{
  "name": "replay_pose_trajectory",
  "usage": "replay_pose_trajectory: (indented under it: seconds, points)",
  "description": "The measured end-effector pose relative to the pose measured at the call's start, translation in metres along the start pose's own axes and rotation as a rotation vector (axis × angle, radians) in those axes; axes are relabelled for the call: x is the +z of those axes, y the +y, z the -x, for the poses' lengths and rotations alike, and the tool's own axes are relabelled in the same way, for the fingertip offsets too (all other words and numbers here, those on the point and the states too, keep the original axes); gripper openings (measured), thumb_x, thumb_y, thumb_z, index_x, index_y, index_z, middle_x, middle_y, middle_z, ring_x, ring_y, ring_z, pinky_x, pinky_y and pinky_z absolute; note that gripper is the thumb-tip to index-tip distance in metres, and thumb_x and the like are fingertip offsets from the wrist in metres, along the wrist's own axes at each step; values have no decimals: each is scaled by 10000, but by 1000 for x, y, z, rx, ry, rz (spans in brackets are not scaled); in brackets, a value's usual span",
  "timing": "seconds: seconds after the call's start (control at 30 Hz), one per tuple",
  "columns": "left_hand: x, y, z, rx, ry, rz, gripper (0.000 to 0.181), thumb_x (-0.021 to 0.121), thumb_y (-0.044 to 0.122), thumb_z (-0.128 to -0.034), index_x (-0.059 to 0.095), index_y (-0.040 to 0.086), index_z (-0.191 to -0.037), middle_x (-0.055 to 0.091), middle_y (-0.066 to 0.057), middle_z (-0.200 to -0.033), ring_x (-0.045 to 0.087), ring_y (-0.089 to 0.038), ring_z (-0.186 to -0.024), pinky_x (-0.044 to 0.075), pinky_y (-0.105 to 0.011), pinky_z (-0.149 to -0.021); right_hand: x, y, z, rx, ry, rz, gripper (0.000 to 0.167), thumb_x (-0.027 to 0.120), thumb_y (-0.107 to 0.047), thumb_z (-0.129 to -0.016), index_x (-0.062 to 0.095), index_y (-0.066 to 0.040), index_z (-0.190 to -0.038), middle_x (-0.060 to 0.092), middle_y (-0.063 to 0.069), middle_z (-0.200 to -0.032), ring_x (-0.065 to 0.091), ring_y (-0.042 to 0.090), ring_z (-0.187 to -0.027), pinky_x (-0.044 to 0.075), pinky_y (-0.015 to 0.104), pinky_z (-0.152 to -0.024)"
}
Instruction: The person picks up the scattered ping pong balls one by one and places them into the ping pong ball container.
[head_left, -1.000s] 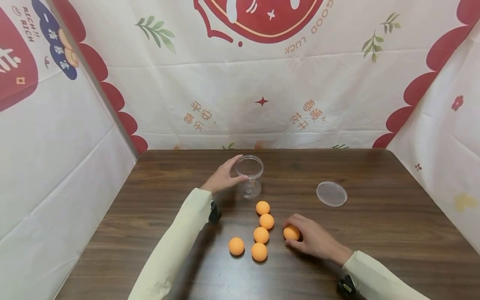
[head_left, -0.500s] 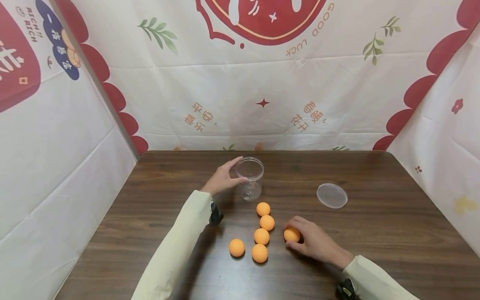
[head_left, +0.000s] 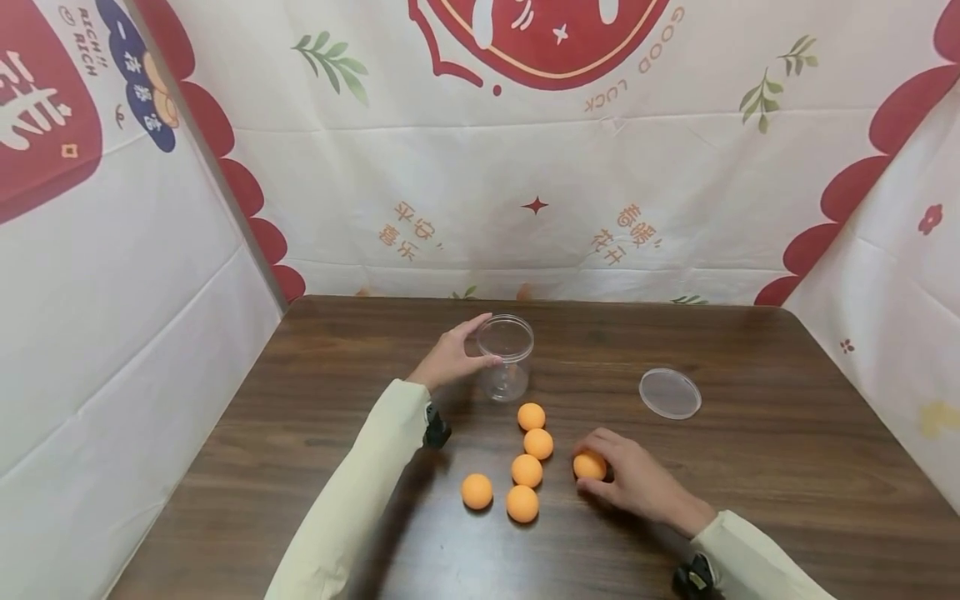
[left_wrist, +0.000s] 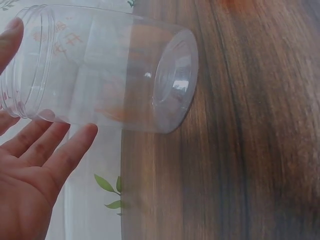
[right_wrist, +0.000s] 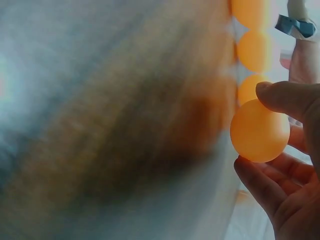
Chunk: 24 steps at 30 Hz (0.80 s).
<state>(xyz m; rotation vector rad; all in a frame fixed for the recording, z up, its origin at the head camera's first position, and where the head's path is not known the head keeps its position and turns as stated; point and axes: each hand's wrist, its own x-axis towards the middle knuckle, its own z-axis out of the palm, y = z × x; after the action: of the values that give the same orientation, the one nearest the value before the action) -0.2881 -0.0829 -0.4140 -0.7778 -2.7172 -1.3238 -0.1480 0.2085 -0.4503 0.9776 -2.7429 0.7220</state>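
Tabletop: five balls | left hand: one jar | right hand: one ball

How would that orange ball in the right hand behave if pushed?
The orange ball would likely roll readily, given its round shape and the flat table. Its ping-pong look suggests it's light. Its smooth surface might slip from the right hand.

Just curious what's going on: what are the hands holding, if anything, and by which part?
The left hand holds the clear jar by opposite sides of its upper end; the right hand pinches an orange ball by opposite sides.
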Motion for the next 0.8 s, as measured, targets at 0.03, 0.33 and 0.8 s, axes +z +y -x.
replay_pose_trajectory:
  seconds: [0.03,0.33,0.8]
  points:
    - [0,0,0,-1,1,3,782,777,243,-796,389,71,-1452,445,-121,-1463,474,-286,-1299,412,-454,-1054,-2,0,-2,-8,14,-1,286,790,-188,-767,659,-128,-1013,596,-70,-968,525,7,-796,476,210,-661]
    - [0,-4,1,-28,-25,48,789,745,230,-817,340,98,-1481,484,-137,-1427,444,-294,-1326,392,-477,-1064,-23,-3,-29,-32,112,-31,310,795,-143,-768,650,-110,-1040,620,-21,-1010,564,54,-823,511,232,-658]
    - [3,-3,1,-49,-42,58,809,719,264,-838,282,168,-1511,460,-102,-1457,402,-274,-1365,331,-480,-1113,-51,-9,-95,-45,244,-17,302,769,-125,-801,657,-49,-1071,604,105,-1050,605,185,-837,540,366,-683]
